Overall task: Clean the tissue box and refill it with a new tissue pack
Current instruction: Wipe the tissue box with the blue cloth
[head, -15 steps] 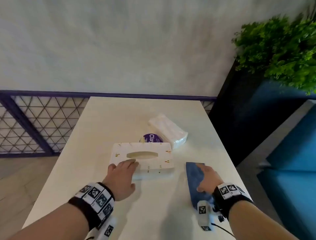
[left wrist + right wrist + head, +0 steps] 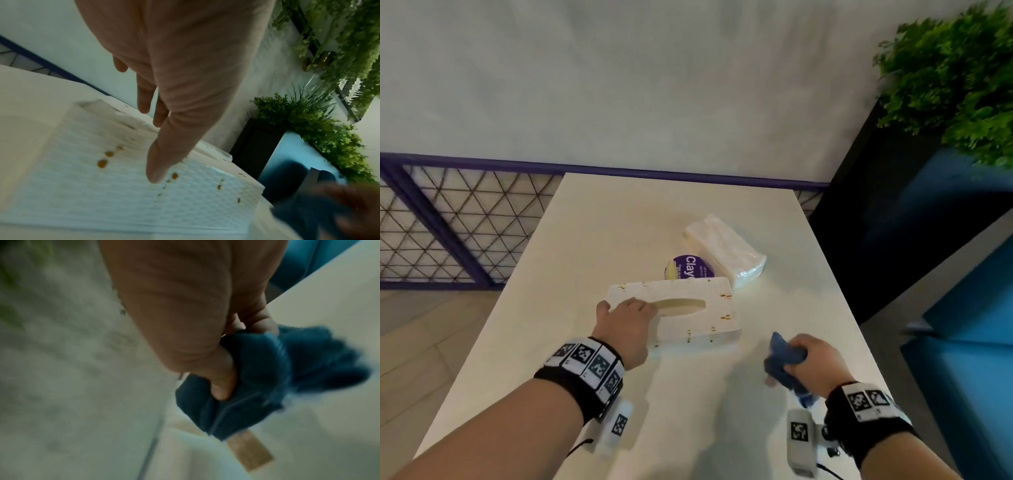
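The white tissue box (image 2: 688, 315), speckled with orange-brown spots and with an oval slot on top, lies on the table's middle. My left hand (image 2: 626, 322) rests on its left end, fingers flat over the top near the slot. In the left wrist view the thumb (image 2: 158, 168) touches the box's spotted side (image 2: 102, 186). To the right of the box my right hand (image 2: 808, 359) grips a bunched blue cloth (image 2: 782, 366) just above the table; the right wrist view shows the fingers curled round the cloth (image 2: 267, 378). A wrapped white tissue pack (image 2: 726, 253) lies behind the box.
A round purple label or lid (image 2: 688, 269) lies between box and pack. The cream table (image 2: 602, 222) ends at a purple mesh railing (image 2: 448, 222) on the far left. A black planter (image 2: 859, 240) with green plants (image 2: 955, 75) and a blue seat (image 2: 962, 359) stand to the right.
The right hand, which lay flat on the spread cloth, has bunched it up and lifted it. The left hand has slid further onto the box, which has turned slightly.
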`<action>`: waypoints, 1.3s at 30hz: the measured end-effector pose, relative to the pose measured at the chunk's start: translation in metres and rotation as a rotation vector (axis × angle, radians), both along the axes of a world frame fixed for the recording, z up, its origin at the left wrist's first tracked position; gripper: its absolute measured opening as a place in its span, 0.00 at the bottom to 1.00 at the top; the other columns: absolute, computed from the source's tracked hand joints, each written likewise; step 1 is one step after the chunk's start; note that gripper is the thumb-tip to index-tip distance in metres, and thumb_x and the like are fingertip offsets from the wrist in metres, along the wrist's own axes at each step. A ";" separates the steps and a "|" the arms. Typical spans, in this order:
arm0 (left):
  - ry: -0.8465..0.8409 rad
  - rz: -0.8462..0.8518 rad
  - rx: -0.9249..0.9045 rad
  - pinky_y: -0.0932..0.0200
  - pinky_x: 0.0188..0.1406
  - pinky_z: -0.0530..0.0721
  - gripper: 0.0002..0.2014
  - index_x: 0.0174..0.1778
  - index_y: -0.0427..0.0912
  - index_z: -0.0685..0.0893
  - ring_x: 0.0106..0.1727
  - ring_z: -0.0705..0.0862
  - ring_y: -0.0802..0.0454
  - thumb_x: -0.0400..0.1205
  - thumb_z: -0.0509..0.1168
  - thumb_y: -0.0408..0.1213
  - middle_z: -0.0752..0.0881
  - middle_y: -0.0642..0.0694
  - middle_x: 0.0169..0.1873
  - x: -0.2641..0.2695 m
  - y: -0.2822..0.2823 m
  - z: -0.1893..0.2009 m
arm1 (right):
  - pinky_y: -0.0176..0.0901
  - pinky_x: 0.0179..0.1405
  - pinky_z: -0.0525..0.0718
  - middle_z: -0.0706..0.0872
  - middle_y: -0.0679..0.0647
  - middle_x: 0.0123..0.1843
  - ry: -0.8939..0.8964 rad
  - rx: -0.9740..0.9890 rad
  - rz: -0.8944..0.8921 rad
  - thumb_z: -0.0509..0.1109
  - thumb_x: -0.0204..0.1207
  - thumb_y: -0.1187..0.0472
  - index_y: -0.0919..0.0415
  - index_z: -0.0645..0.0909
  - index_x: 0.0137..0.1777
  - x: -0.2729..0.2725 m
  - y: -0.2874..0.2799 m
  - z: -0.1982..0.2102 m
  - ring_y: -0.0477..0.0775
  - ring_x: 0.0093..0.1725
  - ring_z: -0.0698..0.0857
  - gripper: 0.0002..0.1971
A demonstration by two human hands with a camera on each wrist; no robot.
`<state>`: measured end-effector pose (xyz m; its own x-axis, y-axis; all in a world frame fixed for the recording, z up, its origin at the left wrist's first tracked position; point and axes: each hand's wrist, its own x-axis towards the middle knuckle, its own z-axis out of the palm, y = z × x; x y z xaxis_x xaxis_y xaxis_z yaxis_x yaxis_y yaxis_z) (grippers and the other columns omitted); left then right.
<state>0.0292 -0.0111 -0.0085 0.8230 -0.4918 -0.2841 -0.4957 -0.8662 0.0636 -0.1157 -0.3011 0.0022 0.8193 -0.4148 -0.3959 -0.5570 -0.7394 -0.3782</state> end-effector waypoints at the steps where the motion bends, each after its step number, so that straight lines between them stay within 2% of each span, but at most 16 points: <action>1: -0.004 0.008 0.004 0.38 0.71 0.56 0.32 0.76 0.53 0.67 0.73 0.71 0.53 0.73 0.65 0.37 0.72 0.54 0.72 0.002 0.004 0.000 | 0.43 0.41 0.83 0.87 0.52 0.43 -0.143 0.061 -0.011 0.69 0.71 0.62 0.51 0.80 0.51 0.011 0.005 0.015 0.56 0.43 0.86 0.09; 3: 0.002 0.006 0.016 0.42 0.66 0.59 0.30 0.72 0.53 0.71 0.66 0.77 0.53 0.72 0.64 0.37 0.74 0.55 0.68 0.005 0.007 -0.002 | 0.46 0.48 0.83 0.86 0.50 0.46 -0.330 0.030 0.123 0.68 0.70 0.59 0.49 0.79 0.57 0.044 0.024 0.033 0.54 0.47 0.85 0.15; 6: -0.016 0.009 0.035 0.44 0.61 0.61 0.25 0.66 0.54 0.76 0.57 0.82 0.52 0.72 0.63 0.37 0.78 0.55 0.60 0.010 0.004 -0.001 | 0.49 0.57 0.78 0.81 0.49 0.54 -0.319 -0.191 0.355 0.58 0.68 0.44 0.47 0.78 0.59 0.096 0.067 0.031 0.56 0.56 0.78 0.21; 8: -0.042 0.010 0.053 0.45 0.59 0.62 0.20 0.62 0.54 0.78 0.54 0.83 0.51 0.73 0.63 0.38 0.80 0.55 0.55 0.011 0.002 0.001 | 0.48 0.62 0.76 0.81 0.51 0.57 -0.300 -0.181 0.511 0.60 0.70 0.46 0.54 0.81 0.55 0.119 0.105 0.022 0.55 0.58 0.78 0.19; 11: -0.067 -0.003 0.074 0.46 0.55 0.63 0.10 0.51 0.55 0.78 0.54 0.83 0.50 0.75 0.61 0.39 0.80 0.55 0.49 0.013 0.002 0.003 | 0.45 0.35 0.84 0.88 0.56 0.38 -0.283 -0.173 0.850 0.72 0.67 0.59 0.60 0.85 0.39 0.117 0.148 -0.002 0.56 0.39 0.86 0.05; 12: -0.078 -0.020 0.077 0.46 0.54 0.63 0.08 0.49 0.55 0.78 0.53 0.83 0.50 0.76 0.61 0.41 0.80 0.55 0.48 0.014 0.003 0.005 | 0.48 0.40 0.86 0.88 0.58 0.43 -0.244 -0.137 0.928 0.73 0.67 0.60 0.61 0.86 0.44 0.110 0.150 -0.010 0.58 0.44 0.87 0.07; 14: -0.053 -0.046 0.070 0.45 0.56 0.63 0.11 0.54 0.57 0.80 0.56 0.82 0.50 0.76 0.62 0.46 0.81 0.55 0.54 0.016 0.005 0.003 | 0.57 0.71 0.73 0.80 0.54 0.68 -0.173 -0.100 0.901 0.68 0.75 0.56 0.54 0.79 0.66 0.098 0.131 -0.013 0.57 0.70 0.76 0.18; 17: 0.016 -0.050 0.080 0.45 0.63 0.62 0.27 0.71 0.59 0.75 0.64 0.79 0.52 0.74 0.66 0.50 0.78 0.57 0.65 0.021 0.009 -0.001 | 0.57 0.82 0.53 0.63 0.44 0.82 0.023 -0.197 0.793 0.65 0.79 0.60 0.45 0.67 0.77 0.088 0.077 -0.007 0.47 0.83 0.57 0.27; 19: -0.007 -0.051 0.080 0.46 0.64 0.62 0.28 0.73 0.59 0.74 0.64 0.78 0.52 0.74 0.66 0.50 0.78 0.57 0.65 0.021 0.009 -0.003 | 0.54 0.83 0.52 0.63 0.43 0.82 0.065 -0.249 0.757 0.65 0.78 0.62 0.45 0.68 0.77 0.087 0.056 -0.006 0.48 0.84 0.55 0.27; 22: -0.021 -0.037 0.070 0.46 0.64 0.62 0.26 0.70 0.58 0.76 0.63 0.78 0.52 0.74 0.66 0.46 0.79 0.57 0.63 0.020 0.007 -0.003 | 0.51 0.78 0.64 0.77 0.54 0.71 -0.046 -0.211 0.746 0.64 0.76 0.64 0.59 0.78 0.65 0.092 0.091 -0.001 0.56 0.75 0.70 0.17; 24: -0.044 -0.035 0.070 0.45 0.65 0.62 0.18 0.61 0.58 0.80 0.60 0.80 0.52 0.74 0.65 0.44 0.81 0.56 0.59 0.019 0.004 0.000 | 0.49 0.81 0.56 0.72 0.57 0.77 -0.010 -0.183 0.814 0.64 0.79 0.64 0.63 0.73 0.73 0.096 0.133 -0.003 0.58 0.80 0.64 0.22; 26: -0.068 -0.050 0.096 0.40 0.69 0.60 0.11 0.52 0.56 0.81 0.58 0.81 0.50 0.74 0.63 0.45 0.82 0.54 0.55 0.020 0.002 0.004 | 0.53 0.83 0.48 0.60 0.54 0.84 0.023 -0.177 0.842 0.65 0.80 0.61 0.57 0.61 0.81 0.095 0.155 -0.005 0.55 0.85 0.53 0.30; 29: -0.011 -0.077 0.140 0.37 0.77 0.51 0.17 0.59 0.57 0.81 0.61 0.80 0.51 0.73 0.66 0.47 0.80 0.55 0.58 0.023 0.002 0.004 | 0.62 0.82 0.44 0.54 0.46 0.86 0.129 -0.228 0.817 0.64 0.81 0.62 0.47 0.56 0.82 0.090 0.110 -0.003 0.50 0.85 0.49 0.33; 32: 0.016 -0.078 0.148 0.37 0.78 0.48 0.24 0.65 0.57 0.79 0.62 0.79 0.52 0.71 0.69 0.49 0.79 0.56 0.57 0.026 0.001 0.004 | 0.62 0.82 0.42 0.48 0.44 0.87 0.261 -0.352 0.753 0.62 0.82 0.59 0.42 0.51 0.83 0.078 0.054 0.014 0.50 0.86 0.48 0.33; 36: 0.060 -0.020 0.087 0.37 0.80 0.45 0.25 0.63 0.56 0.80 0.62 0.79 0.53 0.69 0.73 0.47 0.82 0.58 0.55 0.029 -0.001 0.002 | 0.54 0.84 0.43 0.51 0.54 0.87 0.215 -0.365 0.704 0.62 0.81 0.57 0.52 0.51 0.84 0.083 0.092 0.003 0.60 0.85 0.51 0.34; 39: 0.062 -0.012 0.100 0.35 0.79 0.42 0.26 0.64 0.56 0.81 0.65 0.78 0.51 0.69 0.75 0.47 0.83 0.57 0.57 0.029 0.000 0.002 | 0.55 0.84 0.47 0.53 0.54 0.86 0.153 -0.328 0.805 0.63 0.81 0.57 0.54 0.51 0.84 0.088 0.121 -0.003 0.60 0.85 0.53 0.34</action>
